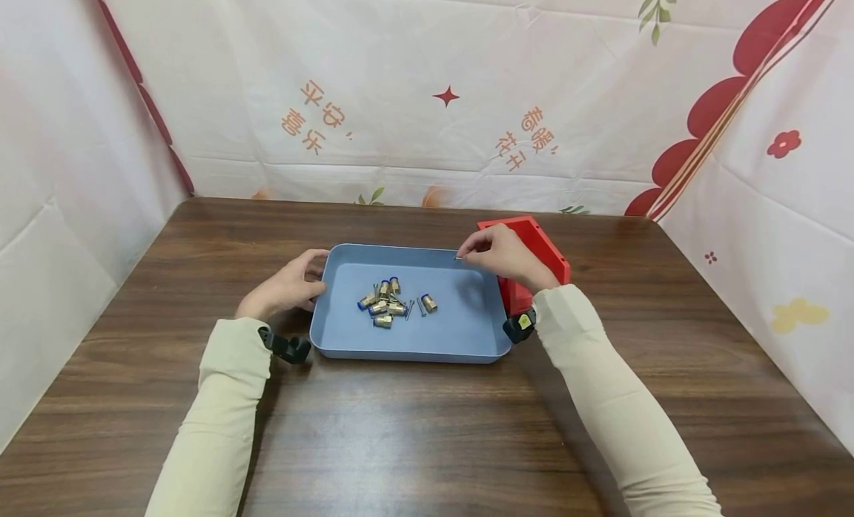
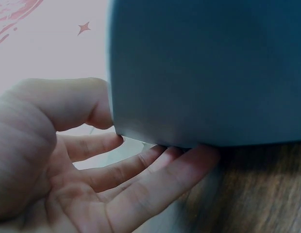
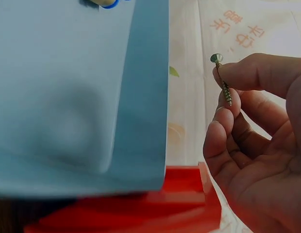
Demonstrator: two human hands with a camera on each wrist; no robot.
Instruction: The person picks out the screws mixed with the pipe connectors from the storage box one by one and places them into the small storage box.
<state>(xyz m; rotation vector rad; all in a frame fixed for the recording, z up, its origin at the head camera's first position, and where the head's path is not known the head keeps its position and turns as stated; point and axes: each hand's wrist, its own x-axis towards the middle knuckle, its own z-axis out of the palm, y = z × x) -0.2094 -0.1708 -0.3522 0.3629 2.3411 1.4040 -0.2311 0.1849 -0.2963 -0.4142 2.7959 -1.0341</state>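
A blue-grey tray [image 1: 407, 351] holds a small heap of brass fittings with blue collars [image 1: 378, 308] and several loose screws [image 1: 410, 309]. At the tray's left side, my left hand [image 1: 288, 285] holds it; the left wrist view puts the thumb [image 2: 82, 99] against the tray's edge and the other fingers at its underside. My right hand [image 1: 505, 254] is over the far right part of the tray in the head view. Between its thumb and fingertips it pinches a screw [image 3: 226, 92], head up and point down, seen closely in the right wrist view.
A red plastic bin [image 1: 543, 248] stands at the tray's right side, partly hidden by my right hand and wrist. The brown wooden table [image 1: 414, 435] is bordered at the back and sides by a white printed curtain [image 1: 400, 72].
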